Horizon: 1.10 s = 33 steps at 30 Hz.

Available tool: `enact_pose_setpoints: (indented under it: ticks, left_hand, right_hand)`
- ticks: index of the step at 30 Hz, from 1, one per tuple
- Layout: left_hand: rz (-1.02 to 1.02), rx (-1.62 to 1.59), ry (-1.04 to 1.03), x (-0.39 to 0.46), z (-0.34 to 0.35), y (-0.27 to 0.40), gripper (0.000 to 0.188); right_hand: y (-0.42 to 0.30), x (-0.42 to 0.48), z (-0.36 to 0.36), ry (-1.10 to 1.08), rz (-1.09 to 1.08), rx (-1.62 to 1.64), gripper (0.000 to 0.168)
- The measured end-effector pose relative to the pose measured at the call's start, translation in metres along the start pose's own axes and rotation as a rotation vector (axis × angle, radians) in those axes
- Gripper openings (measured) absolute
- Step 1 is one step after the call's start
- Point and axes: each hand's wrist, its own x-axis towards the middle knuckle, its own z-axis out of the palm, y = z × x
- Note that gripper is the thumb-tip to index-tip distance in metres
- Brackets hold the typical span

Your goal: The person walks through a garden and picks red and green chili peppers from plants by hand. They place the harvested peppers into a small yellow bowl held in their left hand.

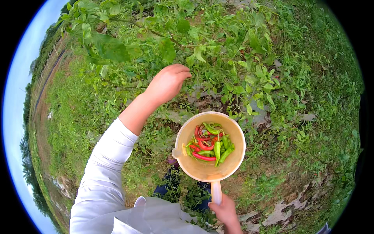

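My right hand grips the handle of a translucent plastic pitcher with a pour spout on its left. Seen from above, the pitcher holds several red chili peppers and green chili peppers on its bottom. My left hand is stretched out among the leaves of the pepper plants, palm turned away from me. Its fingers are bent toward the right and their tips are mostly hidden, so whether they hold something does not show. A leafy pepper branch hangs just beyond that hand.
Dense low plants and weeds spread to the right. Torn plastic mulch film lies on the soil at lower right. Plants stand close around my legs. A fence runs along the field's far left.
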Motion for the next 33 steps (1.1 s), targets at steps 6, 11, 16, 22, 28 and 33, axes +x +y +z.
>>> enact_pose_setpoints:
  ticks: [6,11,16,22,28,33]
  left_hand:
    - [-0.16,0.6,-0.39,-0.007,-0.002,-0.072,0.02]
    - [-0.084,0.706,-0.255,-0.028,-0.009,-0.107,0.019]
    - [-0.173,0.709,-0.386,-0.028,-0.019,-0.104,0.019]
    - [-0.042,0.36,-0.323,-0.047,-0.01,-0.04,0.031]
    - [-0.155,0.038,-0.258,-0.085,-0.041,0.077,0.047]
    - [-0.614,-0.064,-0.036,-0.169,-0.057,0.109,0.053]
  right_hand:
    - [-0.001,0.004,0.0,-0.012,-0.012,0.065,0.029]
    - [0.006,0.009,0.0,-0.013,-0.023,0.088,0.023]
    - [0.006,0.009,0.0,-0.002,-0.024,0.126,0.021]
    - [0.012,0.007,-0.001,-0.053,0.025,0.039,0.03]
    - [-0.003,0.003,-0.016,-0.042,-0.058,-0.124,0.028]
    - [-0.007,-0.016,-0.022,-0.036,-0.006,0.064,0.02]
